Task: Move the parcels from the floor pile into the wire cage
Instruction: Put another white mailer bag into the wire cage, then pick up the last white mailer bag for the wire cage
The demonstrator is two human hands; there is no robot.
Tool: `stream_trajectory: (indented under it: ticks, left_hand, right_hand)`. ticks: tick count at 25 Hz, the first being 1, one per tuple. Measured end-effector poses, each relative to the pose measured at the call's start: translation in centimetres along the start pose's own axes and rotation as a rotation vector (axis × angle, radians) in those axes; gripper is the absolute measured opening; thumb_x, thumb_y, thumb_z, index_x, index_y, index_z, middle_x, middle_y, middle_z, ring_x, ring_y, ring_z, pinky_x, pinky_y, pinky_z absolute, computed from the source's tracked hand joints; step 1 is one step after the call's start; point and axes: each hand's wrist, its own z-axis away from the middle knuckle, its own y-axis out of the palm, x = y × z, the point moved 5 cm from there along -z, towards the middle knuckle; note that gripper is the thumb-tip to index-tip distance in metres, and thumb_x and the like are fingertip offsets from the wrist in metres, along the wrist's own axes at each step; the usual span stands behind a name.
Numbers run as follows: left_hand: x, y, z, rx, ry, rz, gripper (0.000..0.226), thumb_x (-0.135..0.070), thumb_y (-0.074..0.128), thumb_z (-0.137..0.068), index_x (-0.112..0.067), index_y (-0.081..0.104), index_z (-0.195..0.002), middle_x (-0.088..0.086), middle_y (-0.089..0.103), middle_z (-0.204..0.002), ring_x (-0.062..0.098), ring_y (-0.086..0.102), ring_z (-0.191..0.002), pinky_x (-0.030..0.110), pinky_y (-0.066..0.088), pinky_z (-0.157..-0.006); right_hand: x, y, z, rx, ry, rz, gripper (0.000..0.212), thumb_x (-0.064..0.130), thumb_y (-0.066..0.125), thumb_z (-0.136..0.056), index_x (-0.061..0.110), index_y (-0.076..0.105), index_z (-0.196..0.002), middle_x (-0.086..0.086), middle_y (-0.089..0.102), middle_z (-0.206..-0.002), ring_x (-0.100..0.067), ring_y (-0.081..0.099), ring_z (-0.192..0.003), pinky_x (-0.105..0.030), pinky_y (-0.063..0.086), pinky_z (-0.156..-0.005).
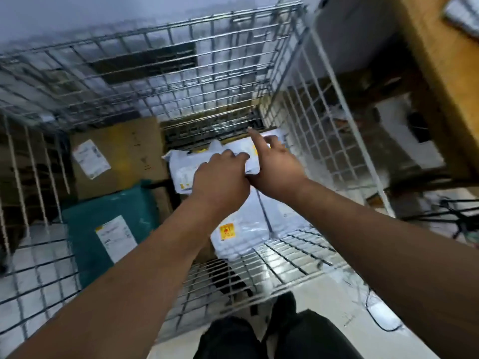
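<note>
White parcel point(185, 172): inside wire cage point(160, 60), far right corner, long axis left-right. Left hand point(221, 177) grips near edge; right hand point(276, 165) holds right end, forefinger straight. Both equally close.

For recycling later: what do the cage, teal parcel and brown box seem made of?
Cage: bare metal wire, shiny grey welded grid. Teal parcel: probably plastic mailer, smooth with a slight sheen. Brown box: cardboard, matte, flat stiff faces.

Dim, bluish light; motion blur smears the wire cage point(160, 73), whose bars bow toward the frame edges.
</note>
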Motion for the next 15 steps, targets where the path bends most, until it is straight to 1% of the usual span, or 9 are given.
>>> stream_trajectory:
  ticks: [3,6,8,10,13,15]
  left_hand:
    - [-6.9,-1.7,2.4,-0.038,0.09,0.006,0.048,-0.028,0.054,-0.096,-0.029,0.05,-0.144,0.004,0.058,-0.131,0.032,0.054,-0.122,0.041,0.047,-0.079]
    - [-13.3,-2.1,6.2,-0.053,0.154,0.062,0.045,-0.031,0.052,-0.098,-0.031,0.052,-0.143,0.002,0.059,-0.13,0.031,0.056,-0.121,0.044,0.053,-0.084]
    - [-16.3,-2.6,8.3,-0.056,0.147,0.172,0.045,-0.033,0.055,-0.097,-0.034,0.053,-0.142,-0.001,0.061,-0.132,0.028,0.059,-0.119,0.046,0.054,-0.09]
    - [-20.6,-2.6,11.2,-0.035,0.187,0.215,0.047,-0.034,0.059,-0.095,-0.036,0.054,-0.141,-0.005,0.062,-0.132,0.024,0.061,-0.118,0.045,0.054,-0.092]
    - [-26.6,-1.5,15.0,-0.028,0.268,0.298,0.046,-0.025,0.062,-0.091,-0.036,0.058,-0.135,-0.007,0.064,-0.126,0.019,0.062,-0.114,0.043,0.053,-0.092]
    - [-29.7,0.8,16.1,-0.011,0.301,0.339,0.043,-0.019,0.061,-0.089,-0.031,0.064,-0.13,-0.005,0.067,-0.121,0.019,0.065,-0.11,0.042,0.053,-0.092]
  right_hand:
    - [-3.5,-3.9,5.4,-0.053,0.087,-0.085,0.089,0.039,0.075,-0.082,0.026,0.029,-0.157,-0.014,0.043,-0.146,-0.038,0.045,-0.132,-0.048,0.047,-0.102]
    - [-7.0,-6.7,12.3,-0.15,0.131,-0.156,0.078,0.04,0.071,-0.078,0.024,0.044,-0.149,-0.011,0.056,-0.134,-0.035,0.053,-0.125,-0.042,0.048,-0.101]
    - [-8.5,-8.2,17.0,-0.209,0.147,-0.224,0.074,0.034,0.075,-0.078,0.026,0.048,-0.146,-0.009,0.057,-0.129,-0.031,0.057,-0.12,-0.039,0.049,-0.1]
    - [-10.6,-9.8,23.1,-0.265,0.189,-0.281,0.068,0.03,0.076,-0.08,0.028,0.051,-0.143,-0.007,0.057,-0.123,-0.029,0.061,-0.112,-0.04,0.051,-0.095]
    - [-13.9,-10.9,30.8,-0.335,0.258,-0.319,0.06,0.029,0.071,-0.081,0.031,0.055,-0.139,-0.003,0.06,-0.12,-0.026,0.061,-0.11,-0.039,0.052,-0.093]
    - [-16.4,-9.7,34.2,-0.348,0.327,-0.339,0.055,0.031,0.068,-0.082,0.034,0.055,-0.136,0.0,0.06,-0.12,-0.023,0.061,-0.109,-0.04,0.055,-0.09]
